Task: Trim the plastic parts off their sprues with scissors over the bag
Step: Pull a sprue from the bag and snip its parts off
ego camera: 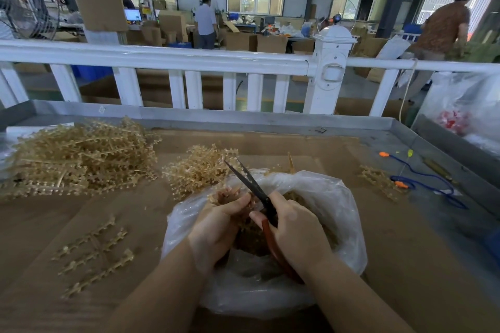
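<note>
A clear plastic bag (332, 205) lies open on the cardboard-covered table in front of me, with tan trimmed parts inside. Over its mouth my left hand (219, 227) pinches a tan plastic sprue piece (230, 196). My right hand (295, 230) grips the red handles of scissors (254, 186), whose dark blades point up and to the left, slightly parted. A big heap of tan sprues (78, 154) sits at the far left, and a smaller heap (197, 167) lies just behind the bag.
Three loose sprue strips (94, 254) lie at the near left, and another sprue (378, 181) at the right beside a blue cord with orange ends (422, 178). A metal rim (216, 116) edges the table; a white railing (167, 57) stands behind. People work beyond it.
</note>
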Demonstrator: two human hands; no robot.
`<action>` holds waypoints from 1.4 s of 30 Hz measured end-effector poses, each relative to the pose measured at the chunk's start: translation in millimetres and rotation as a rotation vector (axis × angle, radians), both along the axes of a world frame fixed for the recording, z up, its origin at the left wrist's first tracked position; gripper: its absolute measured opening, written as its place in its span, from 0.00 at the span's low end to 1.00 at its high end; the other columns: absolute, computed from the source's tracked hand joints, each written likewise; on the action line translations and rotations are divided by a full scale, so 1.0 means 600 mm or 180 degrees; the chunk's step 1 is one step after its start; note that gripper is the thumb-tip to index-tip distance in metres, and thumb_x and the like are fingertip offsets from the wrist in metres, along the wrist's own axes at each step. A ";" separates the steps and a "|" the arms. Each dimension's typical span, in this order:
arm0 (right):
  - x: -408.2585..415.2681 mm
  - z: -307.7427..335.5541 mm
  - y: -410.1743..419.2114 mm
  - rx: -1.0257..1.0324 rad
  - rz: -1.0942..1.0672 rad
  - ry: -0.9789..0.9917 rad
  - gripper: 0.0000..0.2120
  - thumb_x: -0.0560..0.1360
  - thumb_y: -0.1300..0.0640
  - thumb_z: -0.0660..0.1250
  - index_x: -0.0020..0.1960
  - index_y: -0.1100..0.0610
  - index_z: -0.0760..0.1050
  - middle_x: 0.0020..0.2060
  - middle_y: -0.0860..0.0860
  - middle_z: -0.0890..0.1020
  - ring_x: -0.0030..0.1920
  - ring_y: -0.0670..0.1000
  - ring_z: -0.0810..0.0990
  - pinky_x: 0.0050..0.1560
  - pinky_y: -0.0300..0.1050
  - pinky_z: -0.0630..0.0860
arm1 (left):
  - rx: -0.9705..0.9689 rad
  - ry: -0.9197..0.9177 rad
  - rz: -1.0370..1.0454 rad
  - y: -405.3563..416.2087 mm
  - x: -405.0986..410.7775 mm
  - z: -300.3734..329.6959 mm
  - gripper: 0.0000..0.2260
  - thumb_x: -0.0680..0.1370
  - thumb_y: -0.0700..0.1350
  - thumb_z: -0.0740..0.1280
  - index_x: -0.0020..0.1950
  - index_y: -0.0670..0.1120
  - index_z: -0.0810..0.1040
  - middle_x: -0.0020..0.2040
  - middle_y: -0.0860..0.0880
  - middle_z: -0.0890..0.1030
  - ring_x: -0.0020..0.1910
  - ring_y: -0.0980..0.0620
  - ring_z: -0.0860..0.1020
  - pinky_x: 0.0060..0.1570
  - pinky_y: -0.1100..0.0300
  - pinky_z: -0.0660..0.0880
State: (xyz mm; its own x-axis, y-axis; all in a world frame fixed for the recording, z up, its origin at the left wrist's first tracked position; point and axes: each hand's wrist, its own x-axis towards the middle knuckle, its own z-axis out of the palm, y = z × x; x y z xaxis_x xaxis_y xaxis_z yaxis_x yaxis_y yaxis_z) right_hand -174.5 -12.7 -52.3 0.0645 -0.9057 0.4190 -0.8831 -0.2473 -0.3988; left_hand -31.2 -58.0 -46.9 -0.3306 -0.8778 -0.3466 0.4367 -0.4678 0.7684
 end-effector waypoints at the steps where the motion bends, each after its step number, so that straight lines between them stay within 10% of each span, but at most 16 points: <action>1: -0.001 0.000 0.001 0.0007 0.0001 0.0001 0.14 0.77 0.39 0.57 0.51 0.48 0.70 0.38 0.43 0.76 0.38 0.42 0.75 0.40 0.30 0.70 | 0.0002 -0.0013 -0.0001 0.000 0.000 0.001 0.21 0.67 0.40 0.70 0.59 0.34 0.77 0.48 0.38 0.83 0.42 0.45 0.83 0.35 0.56 0.79; 14: -0.015 0.001 0.008 0.0091 0.0010 0.0037 0.11 0.78 0.43 0.60 0.54 0.49 0.73 0.42 0.45 0.79 0.42 0.45 0.77 0.45 0.38 0.75 | 0.0163 0.0111 0.0390 -0.015 -0.001 0.029 0.10 0.70 0.33 0.70 0.49 0.40 0.74 0.45 0.40 0.79 0.42 0.45 0.80 0.46 0.50 0.79; 18: -0.014 0.002 0.013 0.0096 0.0034 0.0099 0.13 0.78 0.42 0.59 0.55 0.50 0.73 0.43 0.46 0.79 0.44 0.47 0.78 0.46 0.37 0.73 | 0.0255 0.0288 0.0536 -0.015 -0.001 0.017 0.10 0.66 0.31 0.71 0.37 0.43 0.72 0.42 0.40 0.82 0.37 0.46 0.83 0.31 0.55 0.81; 32: -0.008 0.008 0.016 0.0164 0.0048 0.0071 0.15 0.77 0.40 0.59 0.57 0.48 0.72 0.46 0.47 0.79 0.47 0.46 0.77 0.50 0.40 0.75 | 0.0132 0.0104 0.0338 -0.008 -0.001 0.009 0.18 0.74 0.32 0.67 0.63 0.33 0.74 0.48 0.39 0.82 0.39 0.48 0.83 0.40 0.58 0.81; 42: -0.012 0.005 0.009 0.0215 0.0118 0.0090 0.12 0.78 0.49 0.61 0.59 0.50 0.72 0.47 0.48 0.80 0.48 0.47 0.79 0.52 0.39 0.75 | 0.0150 0.0065 0.0343 -0.005 -0.001 0.009 0.23 0.67 0.33 0.71 0.63 0.34 0.75 0.43 0.40 0.84 0.36 0.49 0.84 0.29 0.61 0.78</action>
State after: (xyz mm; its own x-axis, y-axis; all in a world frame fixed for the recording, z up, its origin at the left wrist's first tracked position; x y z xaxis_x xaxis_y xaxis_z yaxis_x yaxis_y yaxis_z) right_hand -181.8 -7.2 -49.2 0.1093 -0.9286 0.3546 -0.8849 -0.2534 -0.3908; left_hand -31.8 -61.1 -41.7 -0.2425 -0.8916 -0.3825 0.5017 -0.4527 0.7371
